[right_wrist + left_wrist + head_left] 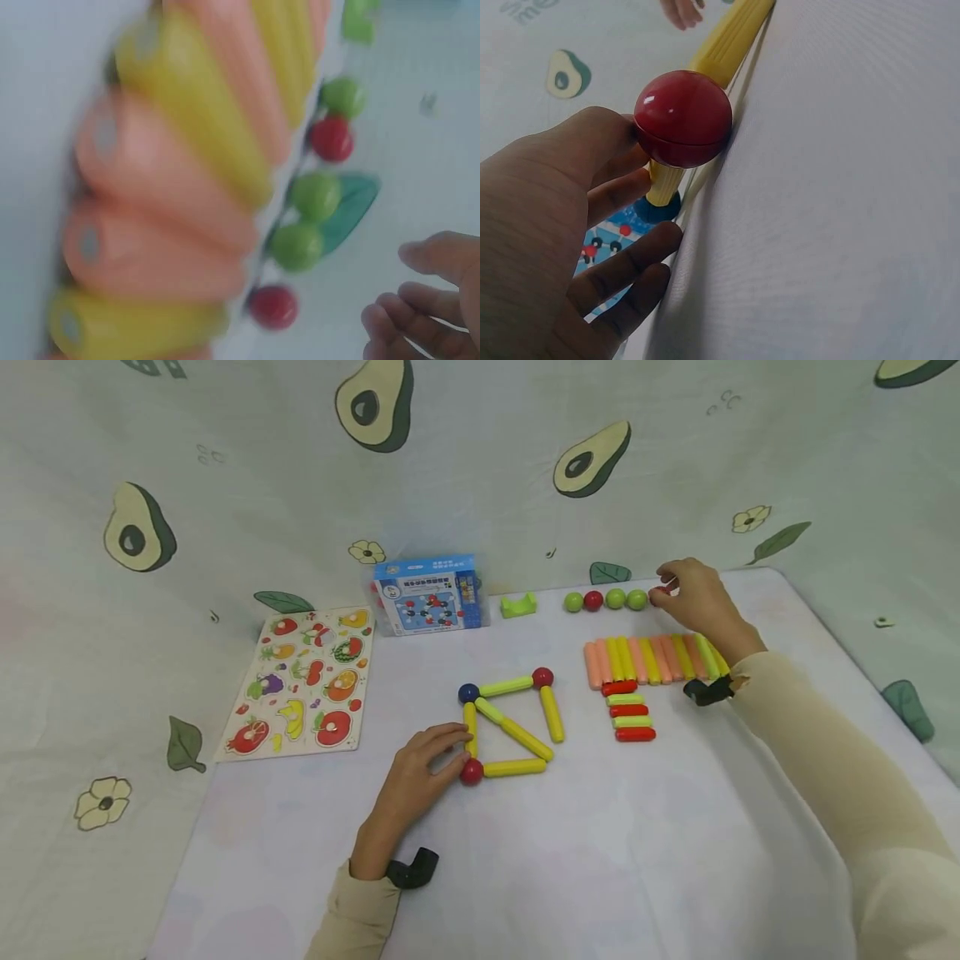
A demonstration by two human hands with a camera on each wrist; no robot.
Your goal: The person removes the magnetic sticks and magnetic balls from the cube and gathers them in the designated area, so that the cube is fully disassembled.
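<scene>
My left hand (422, 777) rests beside the lower left red ball (472, 772) of a figure of magnetic sticks and balls. In the left wrist view its thumb touches the red ball (682, 120), with fingers spread near the yellow stick (664, 184). Above that stick sits a dark blue ball (468, 693); a lime stick (506, 687) links it to another red ball (543, 677). A diagonal yellow stick (527, 739) and a bottom yellow stick (514, 767) nearly meet. My right hand (697, 602) hovers by a red ball (274, 306), fingers loosely bent and apart from it.
Green balls (615, 599) and a red ball (593, 601) line the back edge. Pink and yellow sticks (645, 660) lie in a row, shorter red and lime sticks (630, 712) below. A boxed set (429, 595), green piece (519, 605) and fruit board (300, 681) stand leftward.
</scene>
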